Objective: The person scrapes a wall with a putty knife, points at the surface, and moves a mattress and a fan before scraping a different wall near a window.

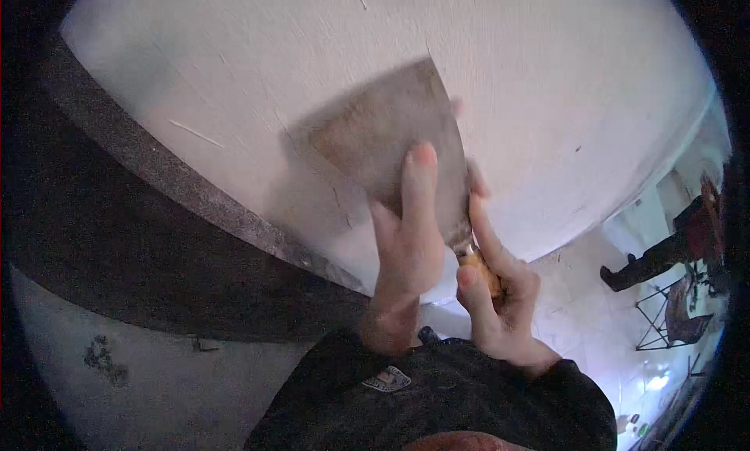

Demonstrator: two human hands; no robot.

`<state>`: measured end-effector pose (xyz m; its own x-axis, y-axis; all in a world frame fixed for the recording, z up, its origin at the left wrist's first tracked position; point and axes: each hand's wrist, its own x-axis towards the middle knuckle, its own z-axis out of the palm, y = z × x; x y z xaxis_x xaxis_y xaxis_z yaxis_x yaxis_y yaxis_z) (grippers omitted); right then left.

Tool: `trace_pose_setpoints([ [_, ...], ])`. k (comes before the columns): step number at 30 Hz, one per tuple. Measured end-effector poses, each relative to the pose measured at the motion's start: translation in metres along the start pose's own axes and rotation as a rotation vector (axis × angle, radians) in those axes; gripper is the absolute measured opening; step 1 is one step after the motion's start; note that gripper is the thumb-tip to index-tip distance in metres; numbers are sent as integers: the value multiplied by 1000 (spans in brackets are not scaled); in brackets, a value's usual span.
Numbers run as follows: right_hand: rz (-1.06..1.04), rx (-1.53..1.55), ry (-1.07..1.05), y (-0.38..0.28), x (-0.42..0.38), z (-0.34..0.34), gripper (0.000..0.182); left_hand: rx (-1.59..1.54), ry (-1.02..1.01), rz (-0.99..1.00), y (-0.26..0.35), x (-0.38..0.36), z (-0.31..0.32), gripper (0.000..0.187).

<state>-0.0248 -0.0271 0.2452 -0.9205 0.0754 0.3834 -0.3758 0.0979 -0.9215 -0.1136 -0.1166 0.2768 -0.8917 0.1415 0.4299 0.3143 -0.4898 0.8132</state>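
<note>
A wide putty knife (383, 130) is held up in front of a white painted wall (562, 84), its broad metal blade pointing up and to the left. My right hand (504, 310) wraps around the wooden handle (478, 271), the thumb lying along it and the index finger stretched towards the blade. On the blade itself rests the thumb of my left hand (414, 240). The other fingers of that hand go behind the metal, mostly hidden, with fingertips showing past its right edge. The blade casts a soft shadow on the wall.
A dark speckled band (187, 185) runs along the lower left of the wall. Grey floor (180, 373) lies below it. At the right, a person's dark-clothed leg (664, 252) shows beside a folding chair (683, 314) on a pale tiled floor (578, 295).
</note>
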Motion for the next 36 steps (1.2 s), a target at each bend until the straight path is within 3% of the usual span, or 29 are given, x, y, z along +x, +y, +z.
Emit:
trace_pose_setpoints([
  [3, 94, -45, -21, 8, -5, -9, 52, -23, 25, -5, -13, -6, 2, 45],
  [10, 70, 60, -2, 6, 2, 2, 57, -30, 1, 1, -6, -2, -4, 45],
  [15, 129, 49, 0, -6, 15, -2, 51, 23, -18, 59, 5, 12, 4, 47],
  [20, 53, 157, 11, -2, -2, -23, 50, 46, 22, 132, -6, -4, 28, 49],
  [23, 32, 55, -20, -13, 0, -25, 50, -2, 4, 14, 1, -5, 28, 50],
  [29, 13, 136, -10, -8, 7, -23, 49, 48, 10, 136, 3, 6, 29, 49],
  [36, -15, 19, 4, -16, 4, -26, 47, 112, -4, 91, 6, 5, 33, 50],
])
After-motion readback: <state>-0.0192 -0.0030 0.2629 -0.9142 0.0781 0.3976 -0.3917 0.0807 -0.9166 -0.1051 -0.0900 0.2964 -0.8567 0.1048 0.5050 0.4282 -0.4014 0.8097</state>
